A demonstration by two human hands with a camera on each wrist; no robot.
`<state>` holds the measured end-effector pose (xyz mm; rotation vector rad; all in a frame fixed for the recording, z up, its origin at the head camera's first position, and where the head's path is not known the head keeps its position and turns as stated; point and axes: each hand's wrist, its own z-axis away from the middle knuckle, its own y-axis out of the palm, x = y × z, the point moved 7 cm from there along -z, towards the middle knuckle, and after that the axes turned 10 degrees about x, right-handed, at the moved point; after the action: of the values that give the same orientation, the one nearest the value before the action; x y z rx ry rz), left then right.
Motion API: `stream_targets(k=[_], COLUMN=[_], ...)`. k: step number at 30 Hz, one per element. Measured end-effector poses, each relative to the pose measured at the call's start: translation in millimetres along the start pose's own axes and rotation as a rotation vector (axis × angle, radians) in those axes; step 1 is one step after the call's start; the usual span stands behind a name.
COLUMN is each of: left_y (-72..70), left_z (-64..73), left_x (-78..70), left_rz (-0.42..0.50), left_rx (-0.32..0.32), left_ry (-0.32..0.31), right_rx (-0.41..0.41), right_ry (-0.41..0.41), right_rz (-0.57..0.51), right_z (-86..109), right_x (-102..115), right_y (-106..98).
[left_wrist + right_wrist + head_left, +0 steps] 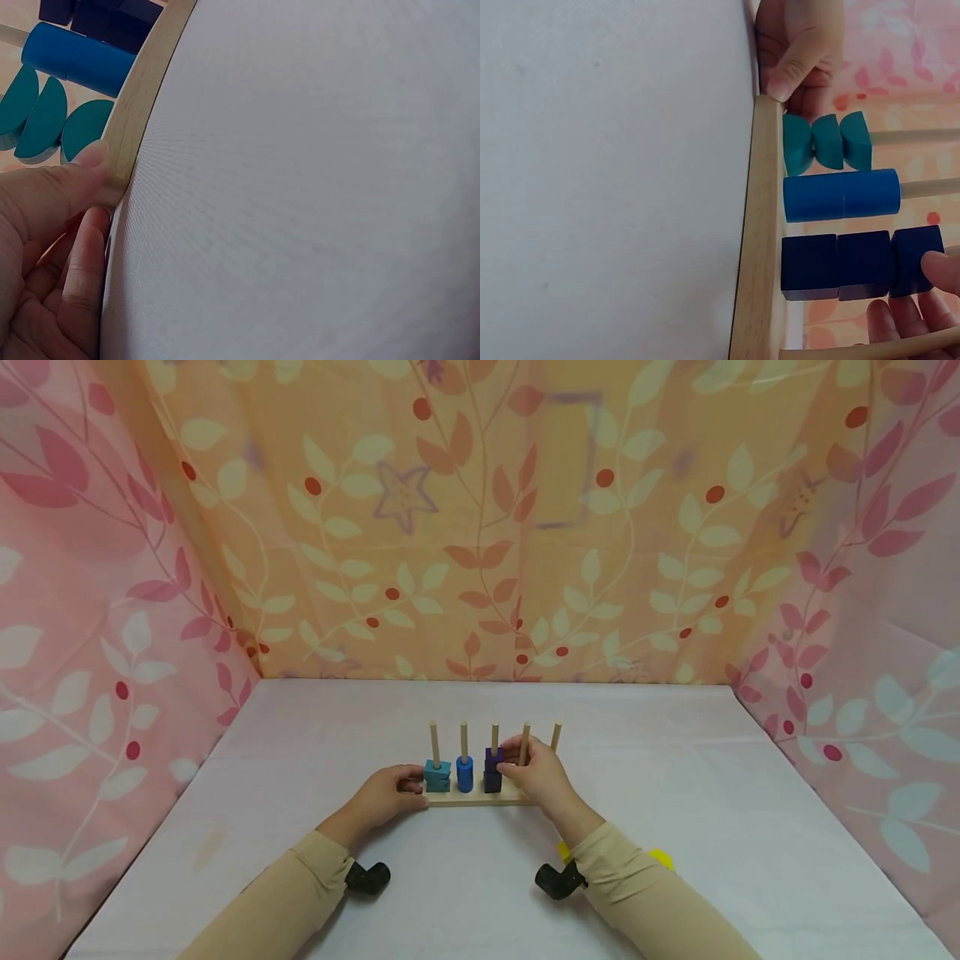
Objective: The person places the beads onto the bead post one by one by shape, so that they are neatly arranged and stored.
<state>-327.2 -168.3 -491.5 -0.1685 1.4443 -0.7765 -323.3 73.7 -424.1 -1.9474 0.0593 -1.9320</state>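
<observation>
A wooden peg board [468, 801] with several upright pegs stands on the table. My left hand [388, 795] grips its left end, the thumb laid on the base's edge. Three teal half-round blocks [827, 141] are threaded on the leftmost peg. Blue cylinders [465, 774] fill the lower part of the peg beside it. On the middle peg sit two dark blue cubes [810, 266], with a third dark blue cube [911, 259] against or just above them. My right hand [546, 777] pinches this top cube between thumb and fingers. The two rightmost pegs rise bare behind that hand.
Yellow pieces [660, 859] lie near the right forearm, which partly hides them. A white cloth [300, 718] covers the table. Patterned curtains [480, 527] enclose the back and both sides. A black device [558, 881] is strapped at each wrist.
</observation>
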Motion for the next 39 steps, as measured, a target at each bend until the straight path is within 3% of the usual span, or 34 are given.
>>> stream_targets(k=[11,17,25,32,39], left_y=[-0.7,0.1,-0.3,0.1,-0.1], left_z=[0.3,-0.2,-0.2,-0.6,-0.9], left_x=[-0.4,1.1,0.1,0.2,1.6], left_rz=[0.007,0.011,-0.005,-0.004,-0.003], left_rx=[-0.005,-0.001,-0.004,-0.003,-0.004], left_ry=[-0.007,-0.008,-0.009,-0.007,-0.018], right_rx=[0.015,0.035,0.136,0.185,0.329], right_ry=[0.006,-0.046,-0.077,-0.006,0.038], right_rz=[0.050,0.074,0.087,0.149,0.193], right_z=[0.8,10.7,29.3,45.0,59.5], right_x=[-2,5,11,0,-14], right_y=[0,-9,-26,-48,-63])
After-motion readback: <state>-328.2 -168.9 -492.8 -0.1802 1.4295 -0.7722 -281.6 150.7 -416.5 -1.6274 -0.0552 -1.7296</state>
